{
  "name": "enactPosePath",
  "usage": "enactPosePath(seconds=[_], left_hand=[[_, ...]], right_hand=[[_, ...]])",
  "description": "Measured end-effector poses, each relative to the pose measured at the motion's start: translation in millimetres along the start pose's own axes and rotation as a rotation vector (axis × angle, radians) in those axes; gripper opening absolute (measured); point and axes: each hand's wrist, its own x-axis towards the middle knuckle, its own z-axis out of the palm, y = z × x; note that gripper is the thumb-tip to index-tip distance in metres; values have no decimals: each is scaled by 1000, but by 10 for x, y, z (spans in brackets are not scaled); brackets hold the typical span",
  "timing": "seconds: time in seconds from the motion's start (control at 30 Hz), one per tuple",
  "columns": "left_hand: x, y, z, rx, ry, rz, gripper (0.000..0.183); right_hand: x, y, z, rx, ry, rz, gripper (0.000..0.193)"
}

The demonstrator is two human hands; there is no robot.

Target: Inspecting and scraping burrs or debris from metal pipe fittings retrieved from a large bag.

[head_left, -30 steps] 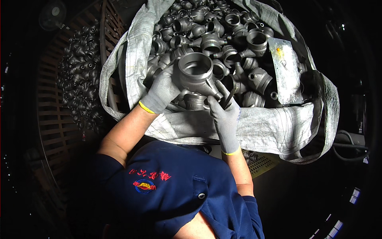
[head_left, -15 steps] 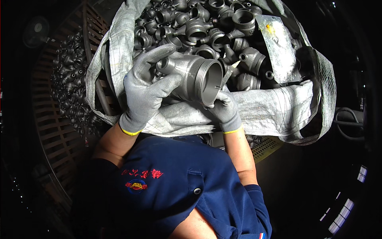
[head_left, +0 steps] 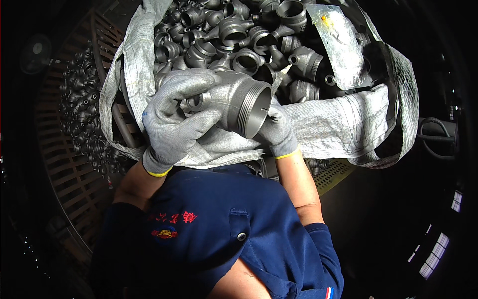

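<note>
A large grey metal pipe fitting (head_left: pixel 231 102) with a threaded open mouth is held up over the near edge of a woven sack. My left hand (head_left: pixel 174 117), in a grey glove, is closed round its side branch, fingers over the top and thumb below. My right hand (head_left: pixel 278 127), also gloved, is closed beside the mouth around a narrow tool (head_left: pixel 281 79) with a pale pointed end sticking up. A thin dark tip shows at the rim inside the mouth. Part of the right fingers is hidden behind the fitting.
The white woven sack (head_left: pixel 323 122) is full of similar fittings (head_left: pixel 234 32). A flat metal plate (head_left: pixel 341 50) leans on them at right. To the left, a rusty slatted crate (head_left: pixel 62 182) holds smaller fittings (head_left: pixel 82 109). A yellow perforated crate (head_left: pixel 334 175) shows below the sack.
The whole view has shifted slightly, so the scene sits higher and further left. The fitting has turned a little, its mouth facing more to the right. Both hands keep their holds.
</note>
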Motion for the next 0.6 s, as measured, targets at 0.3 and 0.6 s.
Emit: enactPosePath(seconds=[0.3, 0.6], left_hand=[[-59, 88, -15, -129, 201, -248, 36], [-58, -6, -131, 203, 11, 152, 34]], right_hand=[[-31, -79, 19, -284, -291, -248, 23], [96, 77, -217, 499, -493, 130, 42]])
